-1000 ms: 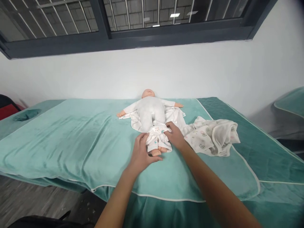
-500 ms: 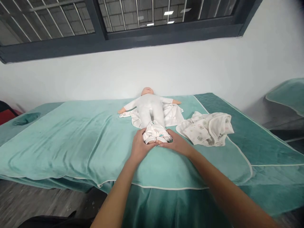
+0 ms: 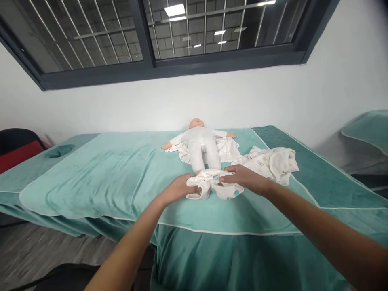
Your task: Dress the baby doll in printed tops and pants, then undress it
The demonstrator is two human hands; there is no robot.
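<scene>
A baby doll [image 3: 202,143] with a white cloth body lies on its back, arms spread and legs toward me. At its feet I hold small white printed baby pants [image 3: 209,178] stretched between both hands. My left hand [image 3: 180,188] grips their left side, with the thumb at the leg opening. On the other side, my right hand [image 3: 245,178] pinches the cloth at the upper edge. The pants cover the doll's feet, so I cannot tell whether the feet are inside. Under the doll's arms and back lies a spread white garment [image 3: 227,149].
A crumpled white printed garment [image 3: 269,161] lies right of the doll. Everything rests on a bed with a teal cover [image 3: 106,173], set against a white wall [image 3: 121,109] below a barred window [image 3: 169,66]. A red and black chair [image 3: 20,149] stands at the left.
The bunched pants have come down the doll's lower legs toward me and now spread wider. My hands have moved apart, the right one farther right. The camera view has shifted.
</scene>
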